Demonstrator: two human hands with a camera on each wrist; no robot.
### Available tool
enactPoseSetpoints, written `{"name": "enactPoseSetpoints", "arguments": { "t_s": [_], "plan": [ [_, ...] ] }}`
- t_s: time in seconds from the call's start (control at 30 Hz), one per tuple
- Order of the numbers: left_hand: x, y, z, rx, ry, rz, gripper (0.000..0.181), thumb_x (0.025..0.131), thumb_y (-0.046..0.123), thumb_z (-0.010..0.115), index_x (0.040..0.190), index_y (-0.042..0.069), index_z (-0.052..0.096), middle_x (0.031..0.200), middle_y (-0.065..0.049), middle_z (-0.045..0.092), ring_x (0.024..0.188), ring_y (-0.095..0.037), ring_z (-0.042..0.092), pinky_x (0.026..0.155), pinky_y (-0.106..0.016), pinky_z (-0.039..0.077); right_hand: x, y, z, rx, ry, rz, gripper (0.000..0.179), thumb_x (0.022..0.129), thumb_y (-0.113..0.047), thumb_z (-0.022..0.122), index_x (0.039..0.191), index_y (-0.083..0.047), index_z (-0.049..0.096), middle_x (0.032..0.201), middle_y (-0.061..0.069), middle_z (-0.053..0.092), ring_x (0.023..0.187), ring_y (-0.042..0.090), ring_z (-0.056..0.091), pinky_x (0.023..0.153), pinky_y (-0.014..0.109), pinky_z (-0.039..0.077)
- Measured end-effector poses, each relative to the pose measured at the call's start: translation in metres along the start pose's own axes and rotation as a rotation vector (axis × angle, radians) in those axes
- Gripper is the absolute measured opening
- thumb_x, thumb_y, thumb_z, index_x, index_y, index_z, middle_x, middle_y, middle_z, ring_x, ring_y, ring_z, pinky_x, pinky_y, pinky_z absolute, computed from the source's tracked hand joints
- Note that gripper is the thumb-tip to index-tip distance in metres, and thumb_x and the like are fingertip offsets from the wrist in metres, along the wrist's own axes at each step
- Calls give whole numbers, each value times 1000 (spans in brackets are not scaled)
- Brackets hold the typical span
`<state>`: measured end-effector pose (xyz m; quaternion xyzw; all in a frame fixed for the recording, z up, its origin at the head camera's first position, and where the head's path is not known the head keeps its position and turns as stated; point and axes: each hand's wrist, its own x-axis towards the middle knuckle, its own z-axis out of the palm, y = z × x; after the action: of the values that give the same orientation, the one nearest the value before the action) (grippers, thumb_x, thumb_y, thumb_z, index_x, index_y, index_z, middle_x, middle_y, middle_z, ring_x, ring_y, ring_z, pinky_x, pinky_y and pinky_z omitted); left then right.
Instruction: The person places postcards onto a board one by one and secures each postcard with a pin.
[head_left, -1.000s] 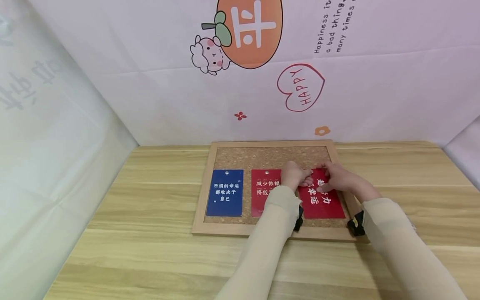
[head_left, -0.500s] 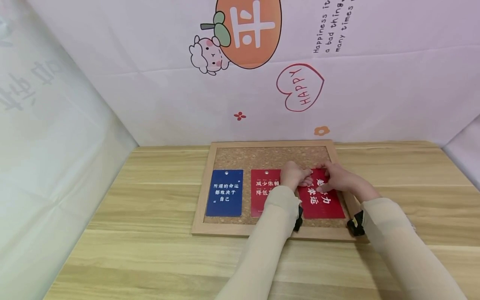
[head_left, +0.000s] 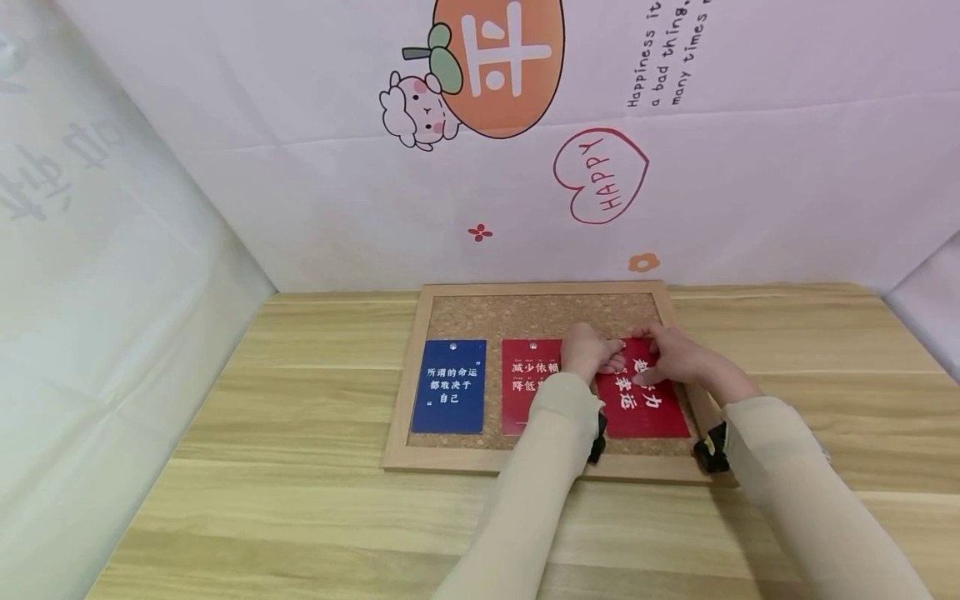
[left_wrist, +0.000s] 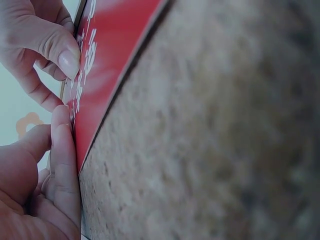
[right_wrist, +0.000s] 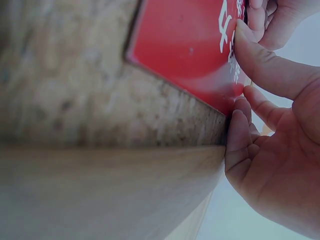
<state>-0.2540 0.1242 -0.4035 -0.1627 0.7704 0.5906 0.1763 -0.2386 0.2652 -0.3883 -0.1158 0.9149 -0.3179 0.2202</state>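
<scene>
A red card (head_left: 648, 412) with white writing lies on the framed cork board (head_left: 540, 308), at its right end. My left hand (head_left: 588, 350) is at the card's top edge, thumb against the index finger and the other fingers curled; in the left wrist view that hand (left_wrist: 50, 180) has a fingertip right at the edge. A small pale dot, like a tack, shows by this fingertip; I cannot tell whether it is pinched. My right hand (head_left: 678, 358) has its thumb on the card's face. In the right wrist view, the right hand's (right_wrist: 285, 130) other fingers rest by the top edge.
A blue card (head_left: 450, 387) is fixed to the board's left part with a pale tack. Between the two sits another red card (head_left: 517, 408), partly under my left arm. The board lies on a wooden table (head_left: 300, 500), against a printed cloth (head_left: 337, 200).
</scene>
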Motion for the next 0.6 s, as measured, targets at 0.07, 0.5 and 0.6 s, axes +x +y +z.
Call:
{"name": "enactPoseSetpoints", "arguments": {
  "t_s": [0.07,0.5,0.6],
  "plan": [
    [0,0,0,7,4,1,18,85,11,70,76,-4,73,71,-17,73,73,-27,73,43,-21,52,0,0,0,-1,-2,2,70,83,-11,72,133,13,29,120,38,40,109,46,43,96,60,41],
    [0,-1,-1,-8,7,6,21,86,10,70,70,-4,72,72,-17,73,73,-27,73,43,-21,52,0,1,0,17,-2,8,71,83,-11,72,133,13,28,120,37,41,108,45,43,96,58,41],
    [-2,-2,-1,-18,9,18,22,86,9,69,69,-4,72,73,-18,73,74,-28,73,43,-21,52,0,1,0,18,-3,8,71,83,-10,72,134,13,28,120,37,41,108,45,43,96,58,42]
  ]
}}
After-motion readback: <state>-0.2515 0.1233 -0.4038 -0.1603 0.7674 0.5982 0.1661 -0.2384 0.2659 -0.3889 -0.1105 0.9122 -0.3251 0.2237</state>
